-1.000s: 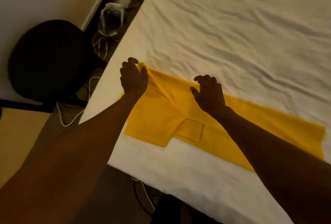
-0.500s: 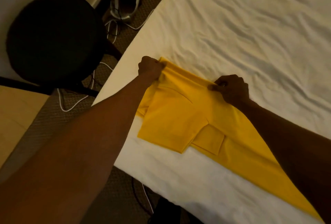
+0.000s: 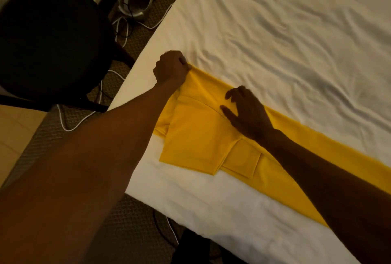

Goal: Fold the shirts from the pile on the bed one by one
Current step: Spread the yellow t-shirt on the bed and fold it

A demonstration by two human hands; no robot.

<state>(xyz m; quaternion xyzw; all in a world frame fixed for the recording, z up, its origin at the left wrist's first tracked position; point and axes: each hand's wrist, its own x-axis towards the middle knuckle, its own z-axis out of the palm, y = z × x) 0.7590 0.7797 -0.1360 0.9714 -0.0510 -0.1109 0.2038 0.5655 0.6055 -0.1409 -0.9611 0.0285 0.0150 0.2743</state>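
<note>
The bed [image 3: 275, 31] carries the yellow shirt [image 3: 196, 141], a long folded strip under both hands. The left hand [image 3: 170, 69] has its fingers clamped on the far corner. The right hand [image 3: 247, 113] has its fingers spread, pressing the cloth. An uneven tug could likely skew the fold or loosen the tucked sleeve. The mattress edge runs just left of the clamped fingers, and sheet stretches well beyond them.

Both the left hand [image 3: 170, 69] and the right hand [image 3: 247, 113] are bare. Back from the fingers, each wrist runs into a bare forearm that reaches the frame edge. The right forearm [image 3: 330, 181] is in deeper shadow than the left forearm [image 3: 88, 170].
</note>
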